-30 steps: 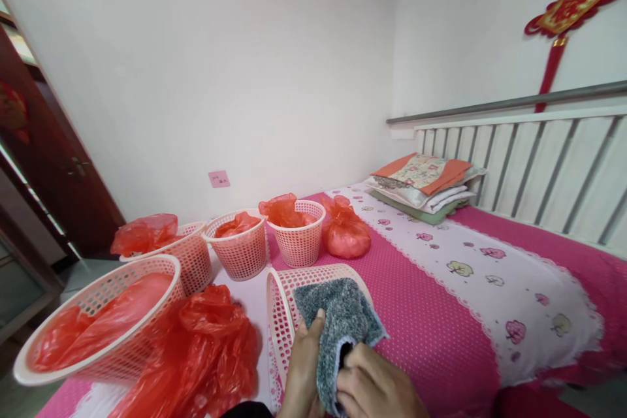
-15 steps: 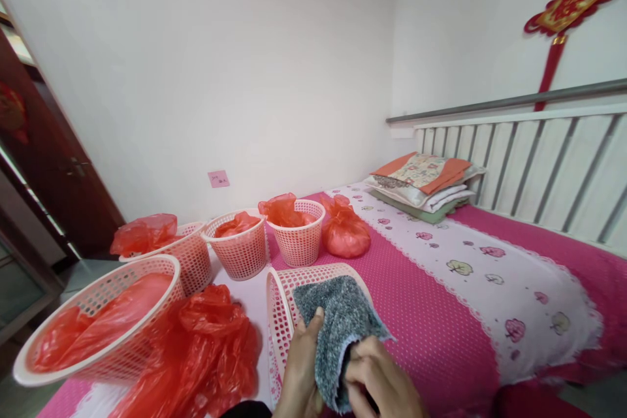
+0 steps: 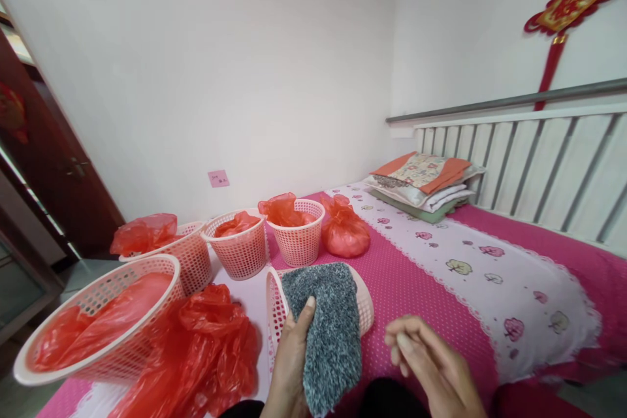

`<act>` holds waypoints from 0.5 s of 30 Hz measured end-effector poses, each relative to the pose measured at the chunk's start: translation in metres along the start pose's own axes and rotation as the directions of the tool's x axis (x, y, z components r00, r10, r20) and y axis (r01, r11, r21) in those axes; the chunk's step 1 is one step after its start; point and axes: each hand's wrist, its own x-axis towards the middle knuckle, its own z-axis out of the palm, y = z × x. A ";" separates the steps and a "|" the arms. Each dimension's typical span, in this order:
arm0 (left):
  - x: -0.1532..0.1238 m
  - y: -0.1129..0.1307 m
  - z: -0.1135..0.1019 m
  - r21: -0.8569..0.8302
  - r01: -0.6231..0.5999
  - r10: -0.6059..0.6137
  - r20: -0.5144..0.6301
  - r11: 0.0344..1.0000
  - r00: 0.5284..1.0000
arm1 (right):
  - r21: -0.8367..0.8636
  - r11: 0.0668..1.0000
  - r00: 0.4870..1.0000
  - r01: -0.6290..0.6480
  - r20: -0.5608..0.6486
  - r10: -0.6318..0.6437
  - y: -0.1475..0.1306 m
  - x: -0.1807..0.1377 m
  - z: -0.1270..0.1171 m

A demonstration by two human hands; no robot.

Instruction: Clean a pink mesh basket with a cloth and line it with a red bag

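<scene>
A pink perforated basket [image 3: 363, 304] lies on its side on the pink bed cover. A grey fluffy cloth [image 3: 326, 326] is draped over it. My left hand [image 3: 290, 366] rests on the basket's side with the thumb pressed onto the cloth, gripping it. My right hand [image 3: 431, 366] hovers to the right of the cloth, fingers loosely curled and apart, holding nothing.
Loose red plastic bags [image 3: 196, 346] lie at the lower left beside a large pink basket [image 3: 98, 326] lined with red plastic. Three small baskets [image 3: 298, 235] with red bags and a tied red bag [image 3: 345, 232] stand behind. Folded bedding [image 3: 421, 186] sits near the slatted headboard [image 3: 529, 163].
My right hand has let go of the cloth and drawn away to the right. The cloth now hangs straighter over the basket under my left thumb.
</scene>
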 end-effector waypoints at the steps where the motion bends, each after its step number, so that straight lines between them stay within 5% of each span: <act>1: -0.002 0.000 0.002 0.018 -0.012 0.012 0.014 1.000 1.000 | 0.044 0.995 0.996 -0.090 0.022 0.089 0.002 0.007 -0.002; 4: -0.008 -0.001 0.006 0.062 -0.026 0.021 0.079 0.998 0.997 | 0.207 0.935 0.947 -0.287 0.208 0.245 0.006 0.019 0.006; 8: -0.012 -0.003 0.007 0.103 -0.069 0.049 0.186 0.992 0.981 | 0.463 0.765 0.877 -0.447 0.394 0.274 0.000 0.017 0.024; 11: -0.013 -0.003 0.007 0.091 -0.085 0.063 0.215 0.992 0.975 | 0.538 0.690 0.873 -0.485 0.347 0.343 -0.002 0.014 0.023; 15: -0.014 -0.001 0.004 0.050 -0.051 0.042 0.167 0.997 0.985 | 0.486 0.757 0.899 -0.437 0.235 0.369 0.012 0.016 0.009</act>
